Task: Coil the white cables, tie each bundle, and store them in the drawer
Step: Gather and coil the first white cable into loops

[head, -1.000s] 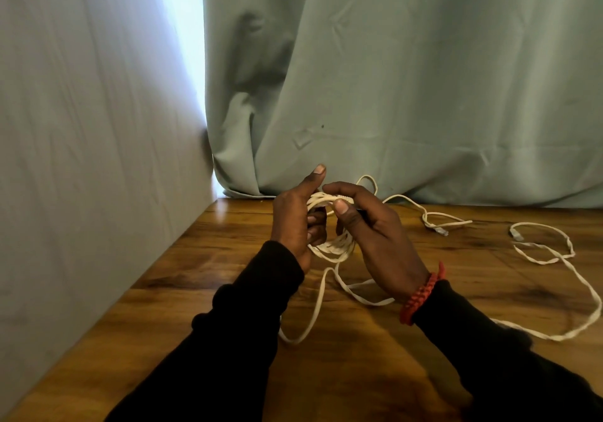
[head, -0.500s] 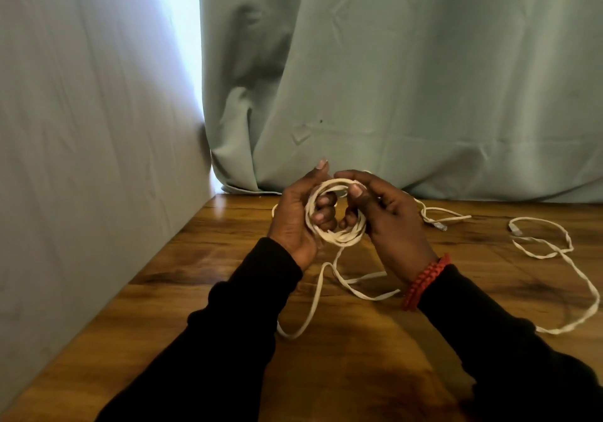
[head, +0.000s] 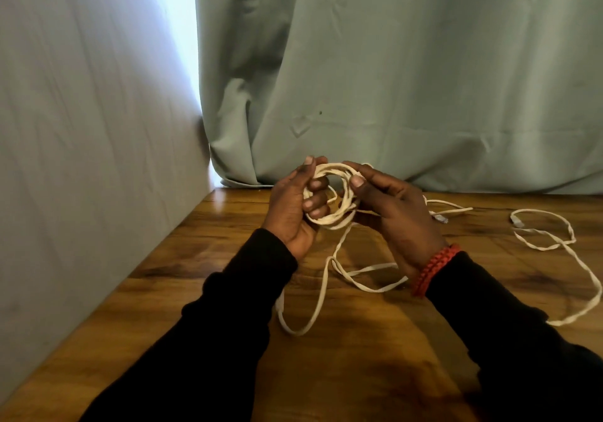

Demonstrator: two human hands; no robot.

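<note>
Fingers of the left hand curl through the coil; right hand pinches its 3 o'clock rim. Loose cable trails toward 6 o'clock onto the surface, nearer the right hand.

black long sleeves, red braided wristband

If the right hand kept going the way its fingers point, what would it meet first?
The right hand points left, toward the left hand. It already pinches the cable coil held between them, so it would likely press into the left hand's fingers first, though depth is uncertain.
</note>
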